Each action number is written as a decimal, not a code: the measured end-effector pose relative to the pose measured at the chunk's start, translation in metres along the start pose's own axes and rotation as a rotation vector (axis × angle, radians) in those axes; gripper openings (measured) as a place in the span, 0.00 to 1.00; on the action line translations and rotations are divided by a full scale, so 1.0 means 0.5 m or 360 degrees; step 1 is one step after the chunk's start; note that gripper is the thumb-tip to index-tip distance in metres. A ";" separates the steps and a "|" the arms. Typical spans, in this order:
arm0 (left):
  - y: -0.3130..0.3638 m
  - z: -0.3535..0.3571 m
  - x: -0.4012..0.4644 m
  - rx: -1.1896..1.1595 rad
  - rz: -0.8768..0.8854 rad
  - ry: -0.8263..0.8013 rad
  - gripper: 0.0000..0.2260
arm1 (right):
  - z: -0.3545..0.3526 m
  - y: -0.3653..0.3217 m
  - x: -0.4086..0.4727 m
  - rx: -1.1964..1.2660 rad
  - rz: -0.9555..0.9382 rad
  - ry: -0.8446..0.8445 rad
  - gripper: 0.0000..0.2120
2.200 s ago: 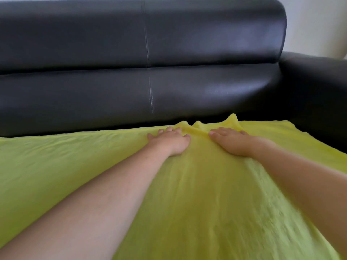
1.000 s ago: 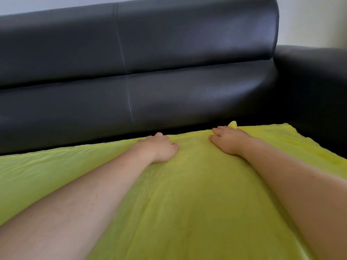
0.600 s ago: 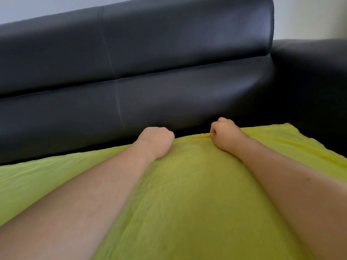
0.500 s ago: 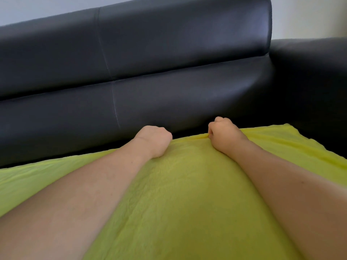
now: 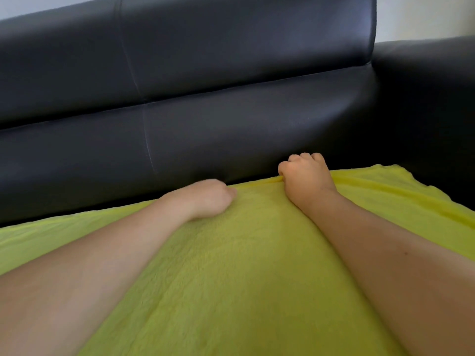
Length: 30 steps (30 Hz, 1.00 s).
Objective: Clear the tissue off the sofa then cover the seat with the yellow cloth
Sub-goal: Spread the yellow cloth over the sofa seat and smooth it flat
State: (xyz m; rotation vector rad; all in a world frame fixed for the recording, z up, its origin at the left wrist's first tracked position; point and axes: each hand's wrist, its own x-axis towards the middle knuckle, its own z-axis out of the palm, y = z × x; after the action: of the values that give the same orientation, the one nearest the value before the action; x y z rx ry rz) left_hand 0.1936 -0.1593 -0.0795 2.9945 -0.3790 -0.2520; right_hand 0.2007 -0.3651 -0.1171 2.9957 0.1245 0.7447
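fleecy yellow cloth (image 5: 231, 278) lies spread over the seat of the smooth black leather sofa (image 5: 205, 73). both arms reach forward; left hand (image 5: 208, 199) and right hand (image 5: 305, 178) are fisted, gripping the cloth's far edge by the backrest.

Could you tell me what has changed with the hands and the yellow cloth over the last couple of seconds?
Both hands lay flat on the yellow cloth near its back edge; now the left hand and right hand have curled into fists at that edge, by the backrest. The bunched-up peak of cloth between them has flattened. The cloth still covers the seat, and the arms stay stretched out over it.
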 end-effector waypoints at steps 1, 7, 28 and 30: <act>0.003 0.009 -0.009 0.0004 -0.0029 -0.0125 0.23 | 0.000 0.000 0.001 -0.0012 -0.0001 -0.0010 0.13; 0.051 0.004 -0.024 0.0141 -0.0120 0.0053 0.20 | 0.001 0.000 0.001 -0.0010 0.0068 -0.0021 0.13; 0.136 0.093 -0.022 -0.0075 0.0003 0.0151 0.27 | -0.127 0.086 -0.123 0.0710 0.0254 -0.0636 0.22; 0.138 0.091 -0.022 -0.0057 -0.0016 0.0121 0.27 | -0.117 0.107 -0.140 0.0647 0.0238 -0.0856 0.25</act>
State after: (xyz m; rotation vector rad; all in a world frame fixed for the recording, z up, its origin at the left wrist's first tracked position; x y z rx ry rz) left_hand 0.1585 -0.2271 -0.1132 2.9613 -0.3476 -0.1440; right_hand 0.1148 -0.4226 -0.0942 3.4925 0.0287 -0.1241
